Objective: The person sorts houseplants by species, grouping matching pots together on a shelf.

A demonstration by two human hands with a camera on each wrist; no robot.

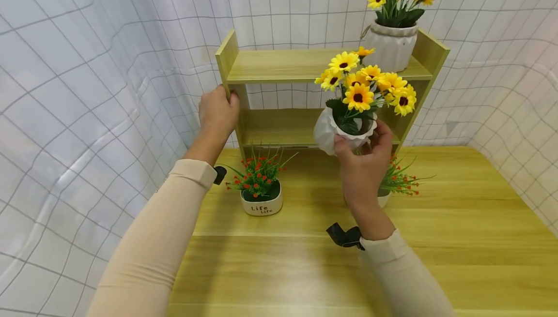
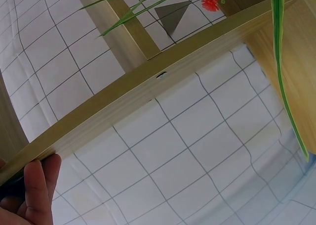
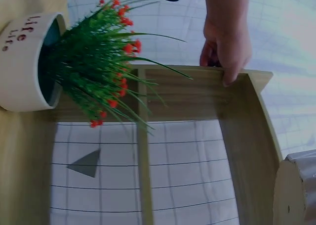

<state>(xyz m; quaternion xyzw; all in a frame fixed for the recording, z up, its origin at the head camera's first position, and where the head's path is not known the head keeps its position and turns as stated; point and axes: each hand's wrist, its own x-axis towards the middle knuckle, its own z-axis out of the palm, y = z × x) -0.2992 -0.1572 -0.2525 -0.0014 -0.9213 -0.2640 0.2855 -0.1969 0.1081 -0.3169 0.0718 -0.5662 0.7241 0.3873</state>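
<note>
My left hand (image 1: pixel 218 113) grips the left side panel of a wooden shelf (image 1: pixel 279 67), just under its top board. In the left wrist view its fingers (image 2: pixel 37 188) curl at the panel's edge. My right hand (image 1: pixel 366 172) holds a white ribbed flowerpot (image 1: pixel 324 130) of yellow artificial sunflowers (image 1: pixel 358 95) by its rim and side, thumb in front. This pot is tilted toward me, in the air before the shelf's middle board (image 1: pixel 279 135). The pot's underside (image 3: pixel 289 195) shows at the right edge of the right wrist view.
A second white pot (image 1: pixel 390 48) of sunflowers stands on the top board's right end. On the wooden table (image 1: pixel 462 230), a white "Life" planter (image 1: pixel 261 205) with red flowers sits before the shelf's left side. Another red-flowered planter (image 1: pixel 383 198) is partly hidden behind my right hand.
</note>
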